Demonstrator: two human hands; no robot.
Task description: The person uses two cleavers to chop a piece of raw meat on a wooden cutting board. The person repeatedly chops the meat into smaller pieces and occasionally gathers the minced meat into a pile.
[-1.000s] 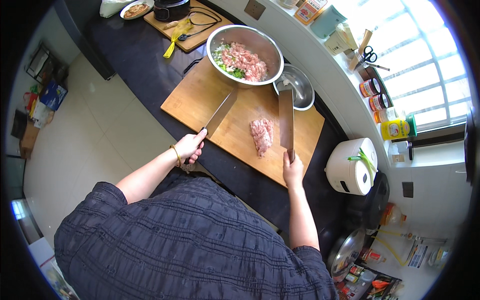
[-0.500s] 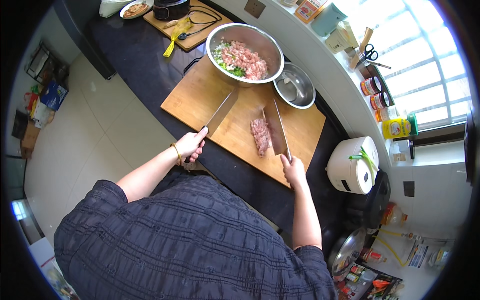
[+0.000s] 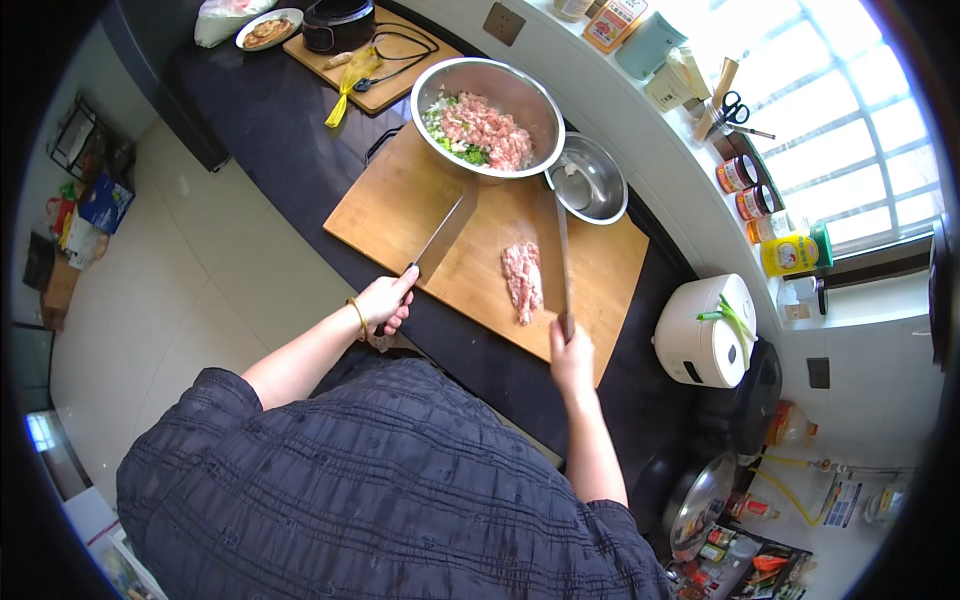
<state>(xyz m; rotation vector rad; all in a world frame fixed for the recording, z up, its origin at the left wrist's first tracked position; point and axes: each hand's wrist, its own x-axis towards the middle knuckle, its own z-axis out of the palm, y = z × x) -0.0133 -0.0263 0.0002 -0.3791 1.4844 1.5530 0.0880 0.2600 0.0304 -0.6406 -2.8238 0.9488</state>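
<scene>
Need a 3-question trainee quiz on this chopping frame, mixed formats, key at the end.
1. True or false: each hand holds its own cleaver.
2. Where does the pile of minced meat lie? A) in the small steel bowl B) on the wooden cutting board C) on the black counter
3. Fill in: the large steel bowl holds pink meat and chopped ____ vegetable.

Key
1. True: the left hand grips the left cleaver, the right hand the right cleaver.
2. B: the meat is on the cutting board, just left of the right cleaver; the small steel bowl looks empty.
3. green
</scene>
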